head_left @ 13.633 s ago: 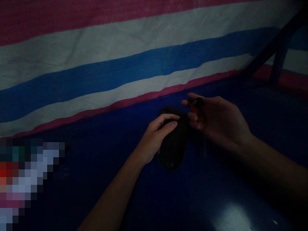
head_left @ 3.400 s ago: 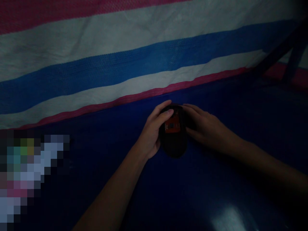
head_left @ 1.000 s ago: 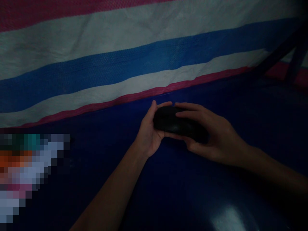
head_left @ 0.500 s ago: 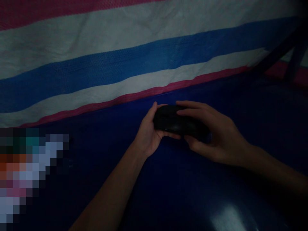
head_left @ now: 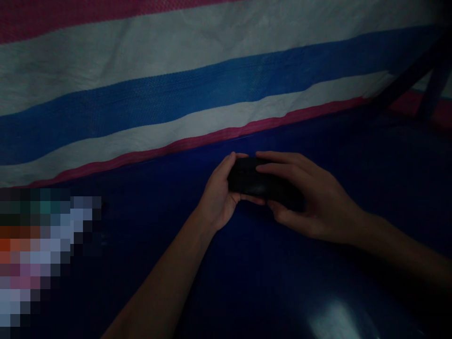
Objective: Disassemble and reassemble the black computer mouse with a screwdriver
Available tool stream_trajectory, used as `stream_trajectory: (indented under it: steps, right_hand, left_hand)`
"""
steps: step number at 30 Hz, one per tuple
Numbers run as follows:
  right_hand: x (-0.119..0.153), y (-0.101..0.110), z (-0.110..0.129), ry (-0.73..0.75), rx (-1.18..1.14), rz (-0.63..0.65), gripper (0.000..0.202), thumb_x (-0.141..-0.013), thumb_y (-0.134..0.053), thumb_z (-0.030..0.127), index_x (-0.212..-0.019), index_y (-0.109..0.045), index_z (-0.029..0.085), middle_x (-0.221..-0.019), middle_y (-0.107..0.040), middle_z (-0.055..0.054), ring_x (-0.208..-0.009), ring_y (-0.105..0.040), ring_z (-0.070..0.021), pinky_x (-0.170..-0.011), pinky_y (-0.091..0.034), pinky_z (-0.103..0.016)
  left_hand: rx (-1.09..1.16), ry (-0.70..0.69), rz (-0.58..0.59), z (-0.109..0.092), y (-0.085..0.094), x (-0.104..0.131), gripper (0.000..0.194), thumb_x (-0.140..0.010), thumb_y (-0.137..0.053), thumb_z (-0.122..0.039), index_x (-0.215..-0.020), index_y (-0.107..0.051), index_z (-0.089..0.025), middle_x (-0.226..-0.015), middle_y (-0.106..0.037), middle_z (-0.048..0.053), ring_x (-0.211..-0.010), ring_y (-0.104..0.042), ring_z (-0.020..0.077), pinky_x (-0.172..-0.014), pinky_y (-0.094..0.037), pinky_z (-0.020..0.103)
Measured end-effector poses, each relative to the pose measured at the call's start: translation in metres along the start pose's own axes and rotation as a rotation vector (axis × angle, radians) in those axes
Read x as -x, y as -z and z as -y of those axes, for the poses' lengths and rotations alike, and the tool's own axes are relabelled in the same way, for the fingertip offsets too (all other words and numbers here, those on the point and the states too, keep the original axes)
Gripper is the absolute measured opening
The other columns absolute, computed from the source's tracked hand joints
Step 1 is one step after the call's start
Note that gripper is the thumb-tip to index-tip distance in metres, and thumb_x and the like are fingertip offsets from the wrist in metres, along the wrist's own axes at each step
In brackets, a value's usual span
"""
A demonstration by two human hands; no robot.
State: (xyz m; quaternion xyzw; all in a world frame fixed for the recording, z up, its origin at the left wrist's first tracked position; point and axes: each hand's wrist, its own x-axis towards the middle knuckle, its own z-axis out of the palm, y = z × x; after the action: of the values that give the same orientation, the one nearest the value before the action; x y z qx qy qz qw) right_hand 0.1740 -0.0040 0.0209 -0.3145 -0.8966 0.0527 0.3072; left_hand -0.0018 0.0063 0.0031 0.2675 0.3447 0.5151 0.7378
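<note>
A black, rounded computer mouse (head_left: pixel 249 181) is held between my two hands over the dark blue surface (head_left: pixel 240 273). My left hand (head_left: pixel 222 193) grips its left end, thumb along the near top edge and the other fingers running underneath. From the right, my right hand (head_left: pixel 310 197) curls around the other end: two fingertips rest on the top and the thumb lies along the lower side. The underside and right end of the mouse are hidden by my fingers. Dim light hides its finer details.
Behind the surface hangs a sheet striped in white, blue and red (head_left: pixel 169 103). Dark bars (head_left: pixel 406 73) stand at the far right. A blurred-out, coloured patch (head_left: pixel 42 254) covers the lower left. Light reflects off the surface at the bottom right.
The mouse has tilted slightly, and its glossy side catches less light. My right hand has shifted a little to the left; my left thumb has moved slightly right.
</note>
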Motion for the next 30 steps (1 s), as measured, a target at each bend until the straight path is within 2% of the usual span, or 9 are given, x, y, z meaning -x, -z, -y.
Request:
stream_trajectory:
  steps: [8, 17, 23, 30]
  right_hand:
    - [0.0000, -0.0038, -0.0031, 0.047, 0.006, -0.030, 0.049, -0.075, -0.063, 0.021, -0.122, -0.054, 0.013, -0.133, -0.056, -0.017, -0.120, -0.056, -0.0268, -0.097, -0.048, -0.043]
    - [-0.0011, -0.0033, -0.0040, 0.011, 0.039, -0.041, 0.051, -0.080, -0.065, 0.036, -0.123, -0.053, 0.011, -0.124, -0.061, -0.018, -0.114, -0.059, -0.0279, -0.094, -0.050, -0.044]
    - [-0.0032, -0.0040, -0.0031, -0.006, 0.041, -0.054, 0.049, -0.081, -0.065, 0.036, -0.122, -0.054, 0.011, -0.118, -0.063, -0.016, -0.107, -0.062, -0.0259, -0.090, -0.053, -0.039]
    - [-0.0013, -0.0026, -0.0021, 0.011, 0.052, -0.068, 0.048, -0.082, -0.063, 0.035, -0.121, -0.055, 0.008, -0.120, -0.062, -0.019, -0.109, -0.062, -0.0266, -0.090, -0.053, -0.040]
  left_hand:
    - [0.010, -0.025, -0.004, 0.0008, 0.0010, -0.0010, 0.022, -0.093, -0.042, -0.032, -0.092, -0.057, -0.016, -0.078, -0.060, 0.003, -0.055, -0.062, 0.0147, -0.038, -0.053, 0.025]
    - [0.020, -0.051, -0.055, 0.0023, 0.0016, -0.0015, 0.021, -0.090, -0.047, -0.033, -0.087, -0.059, -0.016, -0.077, -0.061, 0.003, -0.060, -0.062, 0.0148, -0.042, -0.052, 0.023]
    - [0.026, -0.057, -0.051, 0.0032, 0.0020, -0.0023, 0.021, -0.091, -0.047, -0.032, -0.087, -0.060, -0.016, -0.077, -0.061, 0.004, -0.061, -0.062, 0.0136, -0.046, -0.054, 0.022]
    - [0.016, -0.043, -0.061, 0.0028, 0.0012, -0.0015, 0.022, -0.091, -0.047, -0.033, -0.087, -0.060, -0.016, -0.077, -0.061, 0.004, -0.062, -0.062, 0.0142, -0.045, -0.054, 0.022]
